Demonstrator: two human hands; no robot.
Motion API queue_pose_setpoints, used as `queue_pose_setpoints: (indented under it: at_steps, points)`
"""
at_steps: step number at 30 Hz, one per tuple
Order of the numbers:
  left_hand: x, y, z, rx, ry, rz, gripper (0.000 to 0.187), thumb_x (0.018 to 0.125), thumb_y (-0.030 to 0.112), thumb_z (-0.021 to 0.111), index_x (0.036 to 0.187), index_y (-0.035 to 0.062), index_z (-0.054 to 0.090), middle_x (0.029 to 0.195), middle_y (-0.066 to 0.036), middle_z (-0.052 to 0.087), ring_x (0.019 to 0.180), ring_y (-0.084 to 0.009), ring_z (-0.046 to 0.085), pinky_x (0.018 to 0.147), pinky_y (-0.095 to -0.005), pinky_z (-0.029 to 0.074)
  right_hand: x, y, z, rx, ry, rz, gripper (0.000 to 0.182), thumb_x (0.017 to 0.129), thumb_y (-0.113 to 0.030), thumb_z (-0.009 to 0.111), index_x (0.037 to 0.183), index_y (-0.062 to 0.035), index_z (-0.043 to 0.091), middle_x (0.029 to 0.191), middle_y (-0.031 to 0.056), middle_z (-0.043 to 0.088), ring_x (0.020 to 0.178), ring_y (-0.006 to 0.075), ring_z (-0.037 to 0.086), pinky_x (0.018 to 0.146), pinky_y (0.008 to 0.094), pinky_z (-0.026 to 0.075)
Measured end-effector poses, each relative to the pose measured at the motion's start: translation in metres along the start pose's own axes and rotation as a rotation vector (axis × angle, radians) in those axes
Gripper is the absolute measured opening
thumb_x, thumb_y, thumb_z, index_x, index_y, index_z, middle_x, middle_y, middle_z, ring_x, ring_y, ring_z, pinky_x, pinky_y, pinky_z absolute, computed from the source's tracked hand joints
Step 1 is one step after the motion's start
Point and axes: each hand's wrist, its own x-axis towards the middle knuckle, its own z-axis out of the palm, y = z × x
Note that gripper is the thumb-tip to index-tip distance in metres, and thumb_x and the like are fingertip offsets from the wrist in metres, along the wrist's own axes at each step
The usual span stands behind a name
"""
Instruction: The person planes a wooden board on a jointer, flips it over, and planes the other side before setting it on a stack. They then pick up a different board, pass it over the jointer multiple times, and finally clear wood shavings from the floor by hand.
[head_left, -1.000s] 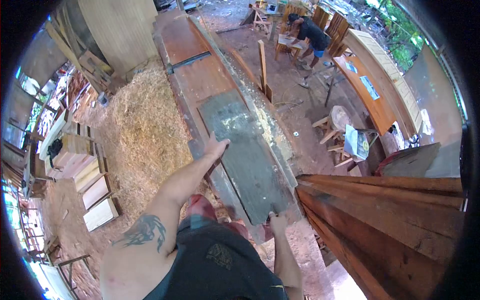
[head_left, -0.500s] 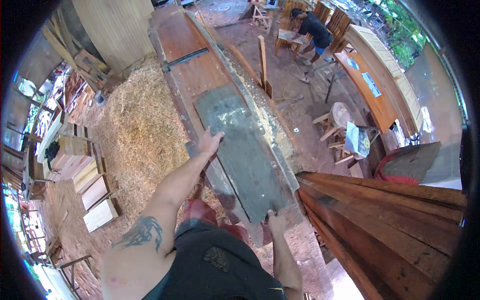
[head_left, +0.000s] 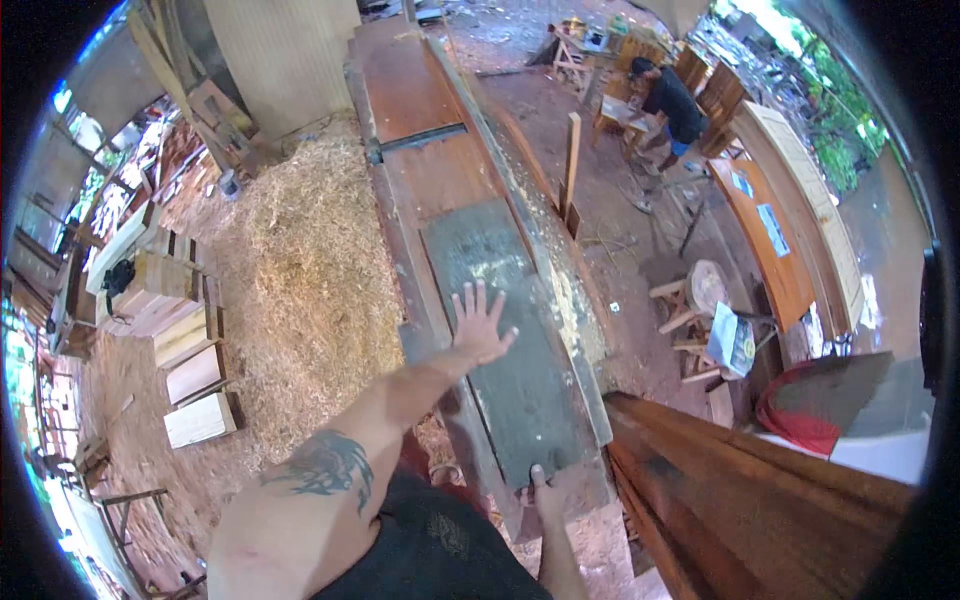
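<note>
1. Left hand (head_left: 478, 328) lies flat, fingers spread apart, palm down on the grey weathered flat wooden plank (head_left: 510, 330). No grip closed here, only downward pressure near the plank's left edge.
2. Right hand (head_left: 540, 490) holds the plank's near end at about 6 o'clock, thumb on top. Fingers are under the board and hidden, so the grip reads as clamped on the plank end.
3. The grey plank rests lengthwise on the long reddish-brown machine surface (head_left: 420, 110), running from 6 o'clock toward 12 o'clock, just beside the raised guide rail (head_left: 520, 190) on its right.
4. Risk: the open left palm could skid on the dusty plank face, because nothing wraps an edge. The board could then yaw off the rail.
5. Risk: the spread fingers sit well forward on the plank. I cannot tell where any cutter is, so a hand sliding ahead over the surface is the main hazard.
6. Risk: the stack of reddish sawn beams (head_left: 760, 510) at 4 o'clock stands close to the right hand. The right elbow or plank end could knock it.
7. Risk: pale yellow wood shavings heap (head_left: 300, 260) at 9 o'clock covers the floor by the feet, so footing may slip while pushing.
8. Another person in a dark shirt (head_left: 668, 100) bends over work at 1 o'clock, well apart from the plank.
</note>
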Motion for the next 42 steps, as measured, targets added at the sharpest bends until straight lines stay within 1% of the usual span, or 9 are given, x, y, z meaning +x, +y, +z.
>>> queue_pose_setpoints:
  at_steps: [5, 9, 14, 17, 20, 25, 32, 35, 42]
  points:
    - [0.017, 0.005, -0.02, 0.046, -0.113, -0.042, 0.097, 0.097, 0.076, 0.042, 0.169, 0.0125, 0.025, 0.173, -0.034, 0.006, 0.158, -0.0581, -0.001, 0.121, -0.078, 0.0, 0.001, -0.009, 0.015, 0.012, 0.041, 0.078, 0.044, 0.104, -0.04, 0.069, 0.09, 0.0012, 0.068, 0.064, 0.0103, 0.068, 0.053, 0.0185, 0.062, 0.05, 0.0359, 0.05]
    - [0.052, -0.019, -0.028, 0.074, -0.116, -0.049, 0.098, 0.097, 0.078, 0.041, 0.17, 0.0147, 0.023, 0.173, -0.033, 0.004, 0.159, -0.0573, -0.003, 0.121, -0.0772, -0.002, 0.061, 0.025, 0.026, -0.339, 0.031, -0.047, 0.05, 0.104, -0.043, 0.068, 0.088, 0.004, 0.071, 0.068, 0.0107, 0.071, 0.058, 0.0174, 0.064, 0.055, 0.0361, 0.05]
    - [0.109, -0.059, -0.022, 0.071, -0.011, -0.065, 0.1, 0.093, 0.079, 0.049, 0.169, 0.0187, 0.027, 0.173, -0.032, 0.006, 0.159, -0.0562, 0.002, 0.122, -0.0764, -0.001, 0.036, -0.095, 0.075, -0.104, 0.011, -0.075, 0.056, 0.104, -0.044, 0.067, 0.075, 0.0033, 0.075, 0.069, 0.0094, 0.072, 0.062, 0.0171, 0.065, 0.058, 0.0359, 0.05]
    - [0.13, -0.077, -0.023, 0.053, 0.022, -0.064, 0.099, 0.093, 0.079, 0.051, 0.168, 0.0193, 0.029, 0.173, -0.031, 0.008, 0.159, -0.0563, 0.003, 0.122, -0.0761, -0.001, 0.059, -0.098, 0.087, -0.415, 0.086, -0.207, 0.05, 0.1, -0.039, 0.073, 0.078, 0.0053, 0.07, 0.067, 0.0167, 0.068, 0.062, 0.0229, 0.065, 0.062, 0.043, 0.05]
    - [0.148, -0.09, -0.028, 0.053, 0.03, -0.069, 0.097, 0.093, 0.078, 0.052, 0.168, 0.0196, 0.031, 0.173, -0.031, 0.009, 0.159, -0.0559, 0.003, 0.123, -0.0757, 0.0, 0.086, -0.08, 0.104, -0.108, -0.005, -0.193, 0.047, 0.1, -0.035, 0.073, 0.076, 0.0044, 0.068, 0.064, 0.0171, 0.065, 0.06, 0.021, 0.064, 0.06, 0.041, 0.049]
    - [0.183, -0.117, -0.037, 0.074, 0.052, -0.084, 0.096, 0.093, 0.079, 0.051, 0.167, 0.0211, 0.032, 0.173, -0.03, 0.011, 0.159, -0.0546, 0.005, 0.123, -0.075, 0.002, 0.09, -0.132, 0.132, -0.454, 0.077, -0.496, 0.056, 0.103, -0.043, 0.07, 0.069, 0.003, 0.069, 0.062, 0.0142, 0.068, 0.056, 0.0203, 0.066, 0.054, 0.0399, 0.05]
    - [0.243, -0.159, -0.047, 0.101, 0.059, -0.091, 0.097, 0.093, 0.081, 0.05, 0.167, 0.0221, 0.033, 0.173, -0.029, 0.014, 0.16, -0.0529, 0.006, 0.125, -0.0736, 0.003, 0.091, -0.22, 0.171, 0.003, -0.182, -0.092, 0.045, 0.104, -0.04, 0.066, 0.084, 0.0005, 0.068, 0.072, 0.0112, 0.068, 0.065, 0.0218, 0.066, 0.06, 0.0376, 0.052]
    - [0.26, -0.174, -0.047, 0.109, 0.072, -0.09, 0.097, 0.092, 0.082, 0.048, 0.167, 0.0229, 0.033, 0.173, -0.028, 0.014, 0.16, -0.0524, 0.007, 0.125, -0.0734, 0.004, 0.122, -0.181, 0.183, -0.134, 0.118, -0.534, 0.036, 0.103, -0.03, 0.068, 0.095, 0.0051, 0.071, 0.079, 0.0137, 0.073, 0.066, 0.0184, 0.068, 0.056, 0.0329, 0.051]
    - [0.292, -0.199, -0.058, 0.097, 0.077, -0.108, 0.097, 0.092, 0.084, 0.047, 0.167, 0.0239, 0.034, 0.174, -0.027, 0.015, 0.16, -0.0514, 0.009, 0.126, -0.0725, 0.005, 0.089, -0.262, 0.215, -0.369, 0.041, -1.297, 0.033, 0.095, -0.021, 0.068, 0.121, -0.0004, 0.068, 0.13, 0.0211, 0.063, 0.123, 0.042, 0.059, 0.103, 0.0534, 0.049]
